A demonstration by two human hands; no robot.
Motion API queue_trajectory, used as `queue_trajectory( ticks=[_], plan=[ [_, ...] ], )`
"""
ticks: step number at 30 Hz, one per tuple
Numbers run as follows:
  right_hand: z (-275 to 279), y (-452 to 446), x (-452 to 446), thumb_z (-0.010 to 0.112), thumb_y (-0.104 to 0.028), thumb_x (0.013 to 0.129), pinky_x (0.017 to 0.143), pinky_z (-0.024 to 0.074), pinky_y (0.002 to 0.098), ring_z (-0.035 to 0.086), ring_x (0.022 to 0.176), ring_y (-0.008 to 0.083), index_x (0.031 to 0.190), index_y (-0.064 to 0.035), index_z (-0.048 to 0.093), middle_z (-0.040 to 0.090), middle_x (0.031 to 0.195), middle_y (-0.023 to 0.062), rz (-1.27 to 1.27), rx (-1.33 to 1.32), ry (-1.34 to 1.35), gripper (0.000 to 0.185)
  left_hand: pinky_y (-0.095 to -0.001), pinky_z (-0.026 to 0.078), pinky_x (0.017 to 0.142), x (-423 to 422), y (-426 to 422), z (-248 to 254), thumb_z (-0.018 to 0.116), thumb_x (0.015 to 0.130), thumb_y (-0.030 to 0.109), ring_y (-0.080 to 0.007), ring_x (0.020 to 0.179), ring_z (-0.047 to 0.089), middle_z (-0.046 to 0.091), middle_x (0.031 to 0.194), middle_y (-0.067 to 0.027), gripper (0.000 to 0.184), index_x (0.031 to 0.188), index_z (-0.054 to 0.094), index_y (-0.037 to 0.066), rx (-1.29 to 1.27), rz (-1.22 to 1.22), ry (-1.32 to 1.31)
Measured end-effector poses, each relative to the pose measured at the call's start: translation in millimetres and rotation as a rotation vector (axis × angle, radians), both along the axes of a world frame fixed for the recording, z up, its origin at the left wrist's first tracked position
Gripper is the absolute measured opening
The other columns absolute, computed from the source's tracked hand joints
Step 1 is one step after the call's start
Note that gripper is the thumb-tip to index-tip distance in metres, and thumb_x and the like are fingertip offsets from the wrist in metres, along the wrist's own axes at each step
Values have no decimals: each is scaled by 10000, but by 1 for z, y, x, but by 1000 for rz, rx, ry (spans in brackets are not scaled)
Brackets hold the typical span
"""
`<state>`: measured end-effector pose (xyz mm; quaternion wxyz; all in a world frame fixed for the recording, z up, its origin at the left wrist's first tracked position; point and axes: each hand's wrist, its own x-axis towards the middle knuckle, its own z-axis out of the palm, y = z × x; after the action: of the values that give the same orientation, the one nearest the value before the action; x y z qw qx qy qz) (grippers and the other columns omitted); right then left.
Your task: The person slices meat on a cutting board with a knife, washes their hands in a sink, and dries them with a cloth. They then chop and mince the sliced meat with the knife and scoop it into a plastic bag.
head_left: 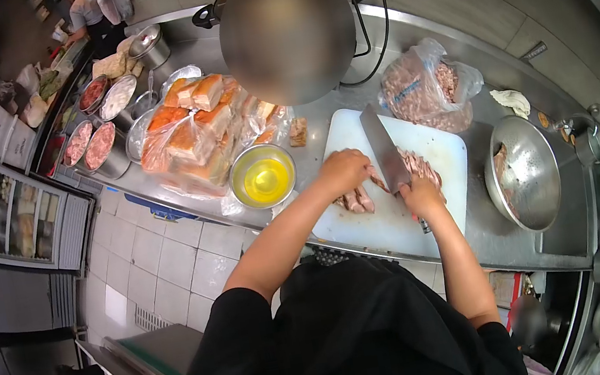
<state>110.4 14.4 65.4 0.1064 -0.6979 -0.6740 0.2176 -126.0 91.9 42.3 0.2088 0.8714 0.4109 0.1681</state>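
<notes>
On the white cutting board (338, 130), my right hand (423, 197) is wrapped around the handle of a broad cleaver (385, 144). Its blade stands between two portions of meat. My left hand (347, 170), fingers curled, presses on the meat strips (355, 201) left of the blade; its fingertips are partly hidden. Chopped meat (424, 165) lies to the right of the blade, close to my right hand. A metal bowl with yellow liquid (265, 180) stands left of the board.
Bagged slabs of pork (190, 138) are piled at the left. Behind the board sits a bag of minced meat (425, 85); right of it is a large steel bowl (529, 171). A blurred round pan with side handles (204, 18) stands at the back. Another person (91, 16) is far left.
</notes>
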Motion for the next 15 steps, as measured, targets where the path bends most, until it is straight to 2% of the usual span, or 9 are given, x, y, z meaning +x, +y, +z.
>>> queue_trajectory(
  ticks=[1,3,5,6,8,9,10,12,15],
  plan=[
    [-7,-1,1,560,-311,1004,650,563,457,694,549,315,1142,52,624,692,660,203,1,0,1,394,-461,516,922,-8,6,-1,707,873,259,-295,1118,646,704,1132,-83,201,1011,738,115,0,1,1],
    [-24,-1,4,549,-321,1008,663,568,467,690,539,321,1155,54,623,695,671,208,-9,34,20,409,-475,525,921,-30,26,1,703,897,283,-312,1095,661,702,1134,-122,228,1026,735,98,90,285,-41],
    [-4,-4,-3,546,-319,1008,666,569,471,684,527,321,1154,55,622,698,680,211,-39,-22,46,408,-469,531,934,-53,41,20,701,916,325,-338,1081,669,694,1145,-154,299,1090,707,81,185,499,92],
    [4,-4,-7,544,-317,1009,669,570,475,679,515,321,1152,57,621,700,689,214,-67,-77,72,407,-469,531,934,-60,49,23,701,916,325,-338,1081,669,694,1145,-154,299,1090,707,81,188,501,92],
    [-21,-3,2,541,-314,1010,668,571,476,674,505,321,1151,55,621,704,703,216,-12,43,24,402,-476,539,935,-70,59,27,708,913,344,-378,1069,675,678,1171,-189,404,1201,631,72,143,728,282],
    [-29,-2,4,538,-310,1011,666,572,478,669,496,320,1150,53,620,708,716,218,41,161,-26,397,-476,539,935,-71,62,23,708,913,344,-378,1069,675,678,1171,-189,404,1201,631,72,146,730,282],
    [-17,-2,-1,538,-310,1011,666,572,478,669,496,320,1150,53,620,708,716,218,42,163,-26,397,-482,538,938,-72,66,15,714,906,347,-389,1075,674,669,1179,-202,453,1248,591,76,52,731,300],
    [6,-5,-9,532,-298,1013,657,576,477,668,491,316,1165,53,619,714,757,234,-75,-96,59,392,-488,537,940,-74,76,-4,720,900,350,-400,1080,673,661,1188,-216,507,1296,552,81,-42,730,316],
    [11,-7,-13,526,-290,1016,612,577,467,663,479,313,1172,58,616,716,778,239,-95,-101,82,392,-505,528,957,-76,86,-13,729,879,350,-411,1108,666,657,1183,-239,549,1304,522,71,-100,723,235]
  ],
)
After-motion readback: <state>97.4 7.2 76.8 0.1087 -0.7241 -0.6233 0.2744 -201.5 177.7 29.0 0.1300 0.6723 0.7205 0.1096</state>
